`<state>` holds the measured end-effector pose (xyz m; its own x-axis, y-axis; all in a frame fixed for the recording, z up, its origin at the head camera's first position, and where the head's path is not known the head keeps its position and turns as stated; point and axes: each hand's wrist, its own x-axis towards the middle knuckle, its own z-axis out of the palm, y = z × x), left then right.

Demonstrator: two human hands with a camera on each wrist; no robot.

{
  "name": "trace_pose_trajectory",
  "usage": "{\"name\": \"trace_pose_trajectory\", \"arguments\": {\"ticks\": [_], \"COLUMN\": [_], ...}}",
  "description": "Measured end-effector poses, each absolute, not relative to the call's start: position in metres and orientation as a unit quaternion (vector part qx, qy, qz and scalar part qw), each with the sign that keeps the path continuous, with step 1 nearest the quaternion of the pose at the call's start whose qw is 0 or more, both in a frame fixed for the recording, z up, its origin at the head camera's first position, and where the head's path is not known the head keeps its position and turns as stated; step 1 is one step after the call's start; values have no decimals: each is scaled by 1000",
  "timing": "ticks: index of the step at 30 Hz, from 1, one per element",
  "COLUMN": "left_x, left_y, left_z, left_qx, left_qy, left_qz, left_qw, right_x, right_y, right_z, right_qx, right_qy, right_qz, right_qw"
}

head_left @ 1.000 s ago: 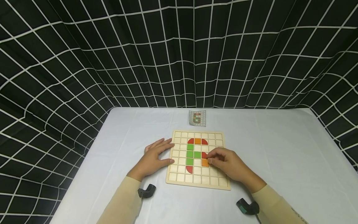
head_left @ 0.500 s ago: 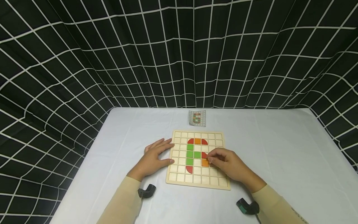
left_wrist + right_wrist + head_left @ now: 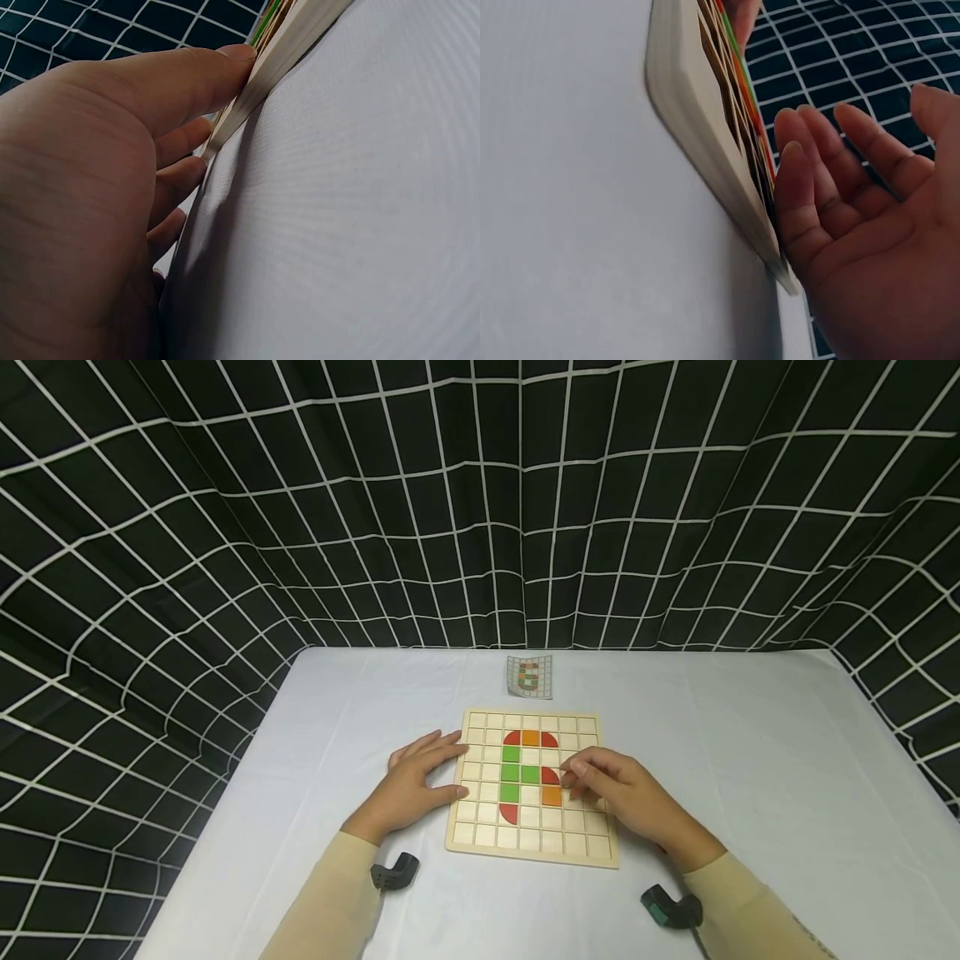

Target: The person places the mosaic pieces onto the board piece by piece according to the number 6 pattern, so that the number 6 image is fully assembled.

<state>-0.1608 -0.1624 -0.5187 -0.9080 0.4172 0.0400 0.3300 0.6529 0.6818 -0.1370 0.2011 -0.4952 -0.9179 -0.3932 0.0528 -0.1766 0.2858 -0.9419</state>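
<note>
A wooden grid board (image 3: 528,841) lies on the table in the head view. Green squares (image 3: 510,772), red quarter-circle tiles (image 3: 512,738) and orange squares sit in its cells. My left hand (image 3: 408,787) lies at the board's left side, its thumb and fingertips touching the edge (image 3: 259,82) with straight fingers. Over the right part of the board, my right hand (image 3: 626,793) hovers with loosely bent fingers. Its thumb stands apart from the fingers (image 3: 795,180) in the right wrist view, and nothing is between them. Just left of these fingertips are a red quarter-circle (image 3: 550,775) and an orange square (image 3: 551,796).
A small printed card (image 3: 529,677) with a coloured grid pattern lies behind the board on the white tablecloth (image 3: 360,693). Black wrist-worn devices (image 3: 395,871) sit by both forearms. A black curtain with white grid lines (image 3: 517,527) surrounds the table.
My right hand has drawn back slightly to the right from the red quarter-circle and orange square, its fingers loosening. Both tiles now show more fully. My left hand stays in place.
</note>
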Motion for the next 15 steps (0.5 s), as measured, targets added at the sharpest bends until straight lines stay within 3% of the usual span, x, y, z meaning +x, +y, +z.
{"name": "trace_pose_trajectory", "arguments": {"ticks": [15], "left_x": [-161], "left_y": [-162], "left_z": [-520], "left_qx": [203], "left_qy": [908], "left_qz": [362], "left_qw": [59], "right_x": [-141], "right_y": [221], "right_z": [-483], "right_qx": [-182], "right_qy": [807], "right_qz": [-555], "right_qw": [90]}}
